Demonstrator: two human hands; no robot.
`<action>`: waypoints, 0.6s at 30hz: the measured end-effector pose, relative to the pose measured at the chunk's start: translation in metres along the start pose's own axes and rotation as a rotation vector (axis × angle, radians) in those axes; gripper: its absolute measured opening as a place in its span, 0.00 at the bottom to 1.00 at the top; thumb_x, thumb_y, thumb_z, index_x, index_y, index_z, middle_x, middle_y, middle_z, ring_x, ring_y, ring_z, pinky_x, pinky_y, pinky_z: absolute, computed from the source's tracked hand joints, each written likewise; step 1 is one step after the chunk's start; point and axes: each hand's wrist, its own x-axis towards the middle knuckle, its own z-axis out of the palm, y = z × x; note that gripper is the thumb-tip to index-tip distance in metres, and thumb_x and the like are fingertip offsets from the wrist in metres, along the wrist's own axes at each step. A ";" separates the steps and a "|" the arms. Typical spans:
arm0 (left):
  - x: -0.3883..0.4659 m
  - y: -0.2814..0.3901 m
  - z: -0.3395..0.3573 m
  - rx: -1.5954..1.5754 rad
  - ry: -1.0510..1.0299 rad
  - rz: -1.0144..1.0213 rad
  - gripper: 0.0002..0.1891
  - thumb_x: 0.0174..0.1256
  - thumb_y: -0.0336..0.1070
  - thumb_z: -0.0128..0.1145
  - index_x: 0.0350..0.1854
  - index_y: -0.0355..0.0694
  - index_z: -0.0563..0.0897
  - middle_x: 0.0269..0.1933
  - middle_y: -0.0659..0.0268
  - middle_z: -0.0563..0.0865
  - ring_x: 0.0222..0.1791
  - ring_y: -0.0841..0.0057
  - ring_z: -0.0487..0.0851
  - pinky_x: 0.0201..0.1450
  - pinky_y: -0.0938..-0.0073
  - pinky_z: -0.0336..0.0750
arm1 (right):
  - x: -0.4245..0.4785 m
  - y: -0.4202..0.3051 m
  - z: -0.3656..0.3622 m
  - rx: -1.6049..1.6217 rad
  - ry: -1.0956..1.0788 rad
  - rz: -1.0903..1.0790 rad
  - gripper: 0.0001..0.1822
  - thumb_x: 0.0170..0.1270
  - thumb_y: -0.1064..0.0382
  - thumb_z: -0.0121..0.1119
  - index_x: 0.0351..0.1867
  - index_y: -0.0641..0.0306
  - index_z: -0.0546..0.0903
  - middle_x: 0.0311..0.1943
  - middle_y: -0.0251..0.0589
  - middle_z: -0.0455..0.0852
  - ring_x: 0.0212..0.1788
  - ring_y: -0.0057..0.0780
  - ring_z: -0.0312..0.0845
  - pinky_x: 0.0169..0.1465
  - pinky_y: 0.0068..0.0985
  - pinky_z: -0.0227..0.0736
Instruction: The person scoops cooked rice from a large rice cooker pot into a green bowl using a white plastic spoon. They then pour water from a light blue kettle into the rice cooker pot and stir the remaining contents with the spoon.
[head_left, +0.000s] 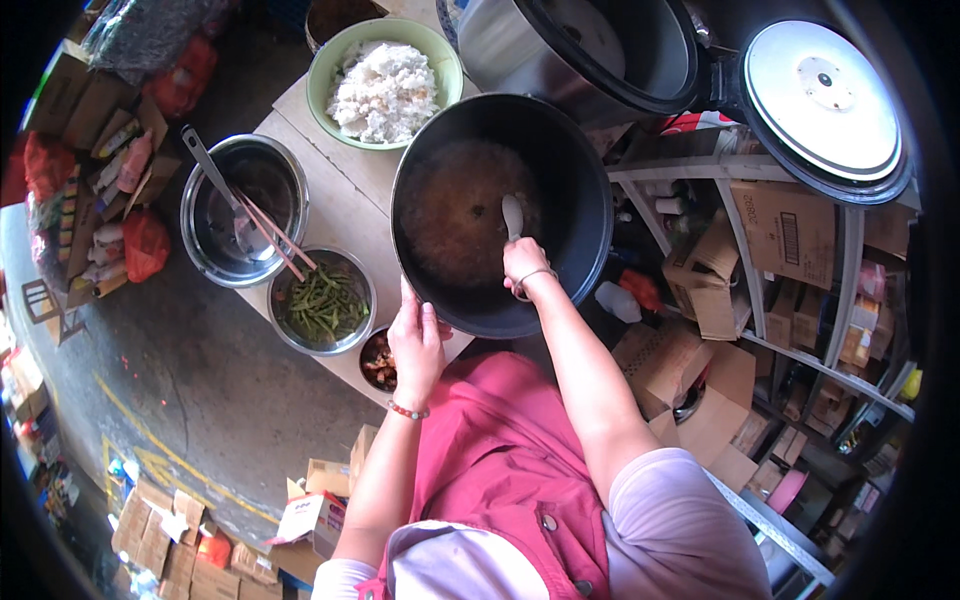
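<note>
A large dark cooking pot (577, 247) tilts in front of me, its bottom covered with a brownish layer. Inside it, my right hand (527, 264) grips the handle of a light rice paddle (512, 213). My left hand (418, 330) rests against the pot's near left rim, its fingers partly hidden. Beyond the pot's upper left rim, a green bowl (322, 120) holds a mound of cooked rice (386, 94). Left of my left hand are a steel bowl of green vegetables (326, 300) and a small bowl of browned food (378, 361).
A steel basin (196, 240) holds a ladle (206, 161), with chopsticks (274, 234) across to the vegetables. All stand on a pale table (337, 199). A big cooker (517, 60) with its lid (821, 101) raised is behind the pot. Shelving (795, 351) with cardboard boxes stands at the right.
</note>
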 end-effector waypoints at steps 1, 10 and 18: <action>0.000 -0.005 0.001 -0.004 0.011 0.009 0.25 0.72 0.26 0.42 0.72 0.42 0.62 0.24 0.64 0.83 0.22 0.81 0.83 0.27 0.79 0.81 | -0.003 0.000 0.001 0.026 0.002 -0.006 0.21 0.67 0.54 0.45 0.24 0.68 0.79 0.14 0.44 0.80 0.13 0.34 0.78 0.16 0.34 0.71; 0.000 -0.005 0.000 -0.030 -0.007 -0.011 0.27 0.72 0.25 0.43 0.73 0.44 0.61 0.26 0.66 0.82 0.22 0.83 0.81 0.28 0.79 0.80 | 0.011 0.000 -0.008 0.035 -0.003 0.031 0.23 0.68 0.53 0.44 0.23 0.68 0.81 0.15 0.45 0.82 0.13 0.34 0.78 0.16 0.30 0.73; 0.001 -0.008 -0.001 -0.039 -0.020 0.014 0.28 0.71 0.26 0.44 0.73 0.42 0.59 0.25 0.62 0.82 0.21 0.78 0.83 0.25 0.76 0.79 | -0.002 0.009 0.001 0.379 -0.135 0.095 0.21 0.67 0.52 0.45 0.22 0.66 0.74 0.14 0.43 0.76 0.09 0.32 0.69 0.10 0.28 0.61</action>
